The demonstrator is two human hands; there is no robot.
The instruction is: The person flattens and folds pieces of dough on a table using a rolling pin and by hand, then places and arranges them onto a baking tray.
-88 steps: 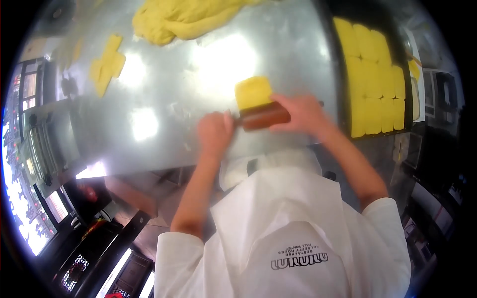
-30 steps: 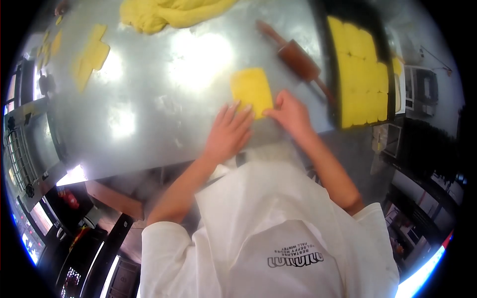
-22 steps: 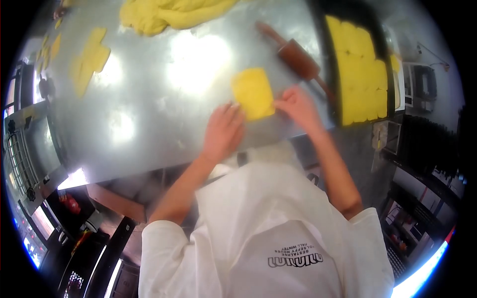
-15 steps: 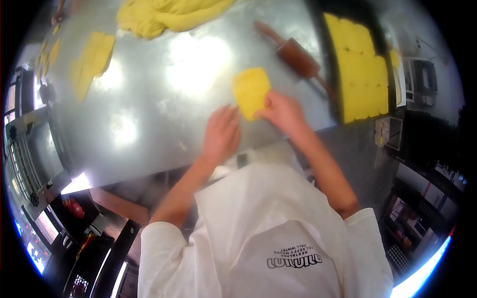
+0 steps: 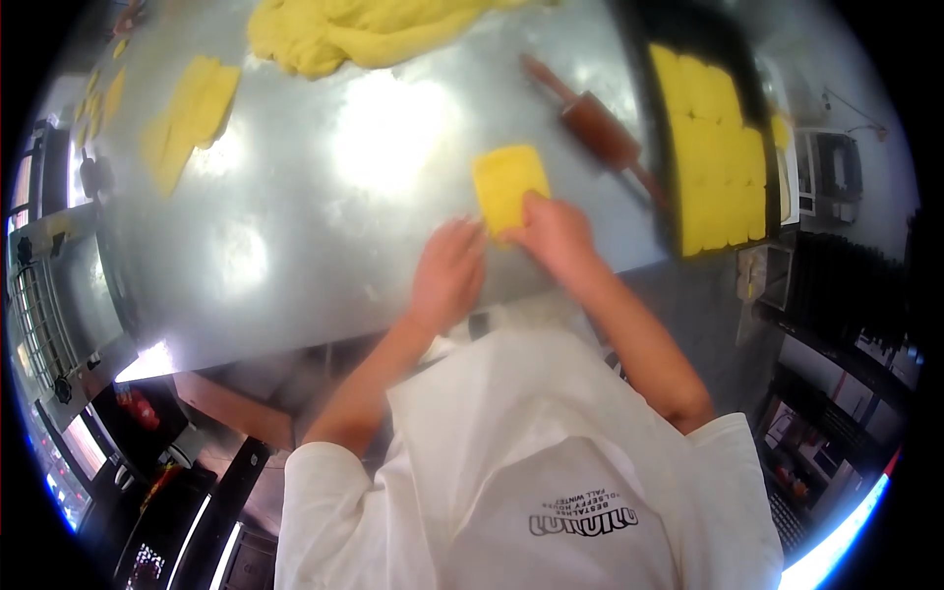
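A flat, rounded square of yellow dough (image 5: 507,178) lies on the metal table in front of me. My right hand (image 5: 553,232) is closed on its lower right edge, with thumb and fingers pinched together. At the lower left corner of the dough is my left hand (image 5: 449,270), its fingers curled and close together; whether they grip the edge is too blurred to tell. A brown rolling pin (image 5: 600,130) rests at an angle to the right of the dough, apart from both hands.
A black tray (image 5: 665,147) at the right holds several yellow dough pieces (image 5: 721,167) side by side. A large dough mass (image 5: 364,34) lies at the table's far side. Flat dough pieces (image 5: 195,108) are at the left. Part of another person's hand (image 5: 128,18) shows at the top left.
The rolling pin has left my hands and now lies to the right. The dough is longer than at first. My right hand has moved from the dough's right side onto its lower right edge.
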